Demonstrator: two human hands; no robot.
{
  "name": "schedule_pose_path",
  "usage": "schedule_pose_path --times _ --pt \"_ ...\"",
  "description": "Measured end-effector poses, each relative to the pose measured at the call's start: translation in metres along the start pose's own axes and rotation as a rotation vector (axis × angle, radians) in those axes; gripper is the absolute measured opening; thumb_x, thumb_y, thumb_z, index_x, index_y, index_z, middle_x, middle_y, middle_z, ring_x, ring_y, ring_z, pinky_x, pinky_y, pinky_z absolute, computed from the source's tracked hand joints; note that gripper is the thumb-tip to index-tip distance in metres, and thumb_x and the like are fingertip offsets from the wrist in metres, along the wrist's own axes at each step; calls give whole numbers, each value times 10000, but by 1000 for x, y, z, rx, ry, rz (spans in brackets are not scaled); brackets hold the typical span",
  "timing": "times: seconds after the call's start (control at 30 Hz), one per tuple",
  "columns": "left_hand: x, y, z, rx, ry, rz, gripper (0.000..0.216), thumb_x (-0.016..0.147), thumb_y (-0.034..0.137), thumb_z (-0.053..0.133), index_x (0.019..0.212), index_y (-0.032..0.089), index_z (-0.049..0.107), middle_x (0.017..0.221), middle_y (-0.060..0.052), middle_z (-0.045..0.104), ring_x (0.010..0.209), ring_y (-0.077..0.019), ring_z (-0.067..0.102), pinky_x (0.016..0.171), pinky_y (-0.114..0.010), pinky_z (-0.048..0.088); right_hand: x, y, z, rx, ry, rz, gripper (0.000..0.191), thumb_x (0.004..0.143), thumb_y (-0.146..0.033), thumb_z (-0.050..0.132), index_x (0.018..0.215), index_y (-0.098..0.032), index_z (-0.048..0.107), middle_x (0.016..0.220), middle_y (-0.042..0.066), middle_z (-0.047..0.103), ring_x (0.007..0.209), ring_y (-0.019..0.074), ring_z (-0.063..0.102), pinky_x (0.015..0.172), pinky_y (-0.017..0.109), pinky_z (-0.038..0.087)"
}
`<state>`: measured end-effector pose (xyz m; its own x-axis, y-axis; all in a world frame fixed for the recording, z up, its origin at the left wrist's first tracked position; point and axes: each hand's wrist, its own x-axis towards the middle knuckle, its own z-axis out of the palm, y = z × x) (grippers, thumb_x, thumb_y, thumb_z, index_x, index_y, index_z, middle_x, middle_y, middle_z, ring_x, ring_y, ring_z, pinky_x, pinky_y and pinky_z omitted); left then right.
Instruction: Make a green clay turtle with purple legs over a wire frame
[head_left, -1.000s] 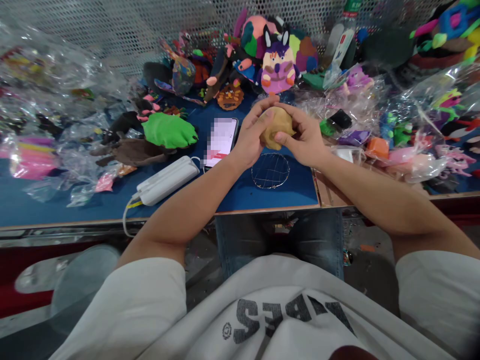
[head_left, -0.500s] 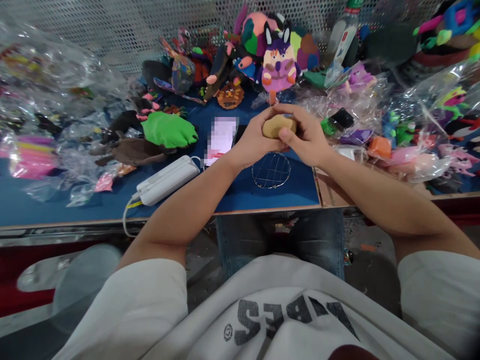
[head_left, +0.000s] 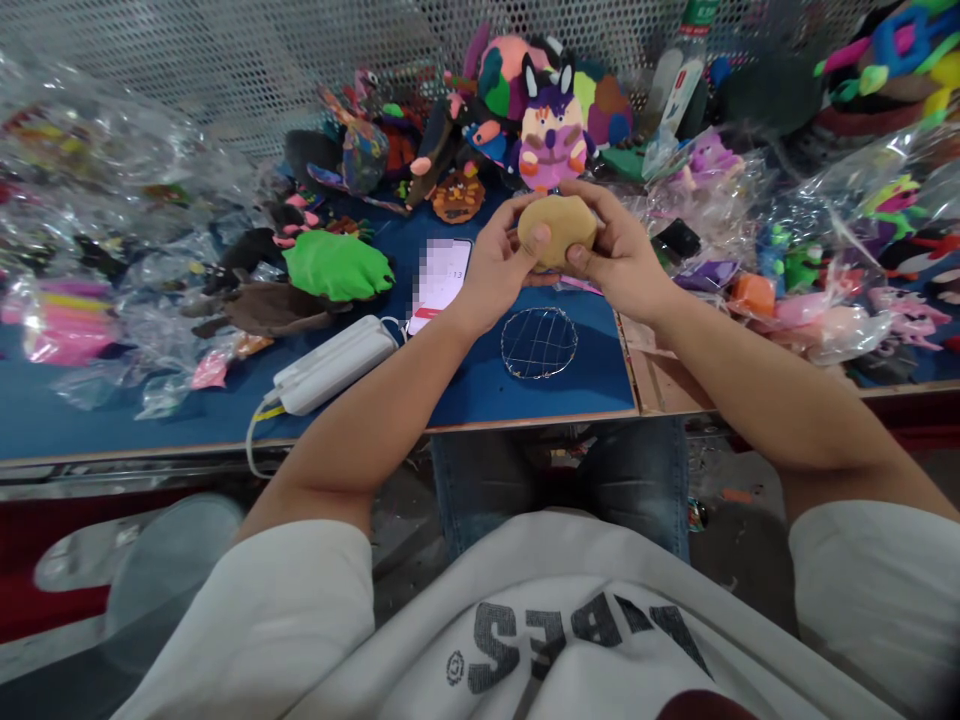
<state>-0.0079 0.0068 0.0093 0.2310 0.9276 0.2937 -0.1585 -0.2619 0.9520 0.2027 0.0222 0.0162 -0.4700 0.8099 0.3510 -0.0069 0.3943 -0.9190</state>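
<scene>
A flattened tan lump of modelling clay (head_left: 562,222) is held up above the blue tabletop, its broad face toward me. My left hand (head_left: 504,262) grips its left side, thumb pressed on the front. On the right side my right hand (head_left: 624,250) pinches the lower edge with thumb and fingers; some fingertips are hidden behind the clay. Below the hands, a round wire mesh frame (head_left: 538,343) lies flat on the table. A purple-and-pink clay animal figure (head_left: 553,140) with black ears stands just beyond the clay.
Left of my hands lie a phone (head_left: 439,285), a white power adapter (head_left: 335,364) with its cable and a green clay piece (head_left: 337,266). Plastic-wrapped clay pieces crowd both sides. A bottle (head_left: 684,75) stands at the back, before a perforated metal panel (head_left: 225,60).
The clay has been tilted up, so more of its broad face shows. Both hands have shifted their hold, and my left thumb now lies on its front.
</scene>
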Motion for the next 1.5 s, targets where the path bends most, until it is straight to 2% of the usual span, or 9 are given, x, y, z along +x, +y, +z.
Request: schedule_pose_path --times 0.17,0.27,0.37,0.5,0.87,1.07,1.17,1.3,1.5 --pt "-4 2 4 122 108 52 795 908 802 773 1568 411 564 1467 -83 675 1489 -376 629 1112 -532 665 2 3 0 238 -32 26 940 756 -600 952 1551 -369 507 1530 32 697 1314 320 737 1137 551 667" --pt "-6 6 6 134 94 53 775 915 784 779 1565 409 585 1462 -81 678 1477 -371 631 1125 -545 663 4 6 2 298 -2 42 760 851 -722 848 1453 -333 594 1455 26 730 1301 306 745 1076 526 697" --pt "-7 6 7 134 39 41 770 885 763 827 1519 372 631 1456 -98 679 1425 -376 669 1102 -583 672 4 12 2 171 76 49 735 911 -894 679 1357 -310 671 1309 50 771 1276 311 752 1024 516 717" --pt "-6 3 7 107 2 18 784 841 683 913 1489 336 640 1461 -114 684 1387 -403 700 1079 -636 671 5 19 -2 -65 138 2 781 859 -928 716 1282 -272 728 1169 75 783 1238 340 751 1076 574 693" --pt "5 2 -4 -34 -18 -73 659 837 277 837 1475 286 674 1403 -118 708 1439 -405 675 1124 -661 643 12 34 -9 211 46 120 761 866 -796 749 1445 -313 639 1386 85 773 1251 374 779 964 619 731" --pt "2 -2 -2 42 5 -8 629 882 504 876 1447 318 670 1403 -105 703 1382 -378 701 1059 -595 676 8 28 -4 -6 117 -40 923 814 -759 885 1561 -325 557 1421 80 754 1326 336 728 1144 594 649" --pt "1 -8 2 171 68 57 638 870 672 876 1341 278 706 1332 -122 729 1318 -362 711 1051 -559 662 5 30 2 -156 180 -78 783 820 -825 846 1367 -279 717 1300 101 788 1274 370 738 1154 627 637" --pt "4 -15 3 338 194 135 491 929 667 821 1099 210 764 1071 -100 742 1244 -329 704 1080 -485 606 4 33 4 -145 124 -63 684 869 -807 803 1335 -308 759 1251 78 813 1200 354 765 1107 639 666" --pt "12 -19 -8 441 301 166 562 994 665 751 678 242 560 717 -24 463 989 -271 666 1022 -453 571 6 25 2 -72 31 -39 725 778 -646 914 1386 -290 745 1333 64 810 1231 372 762 1127 647 661"
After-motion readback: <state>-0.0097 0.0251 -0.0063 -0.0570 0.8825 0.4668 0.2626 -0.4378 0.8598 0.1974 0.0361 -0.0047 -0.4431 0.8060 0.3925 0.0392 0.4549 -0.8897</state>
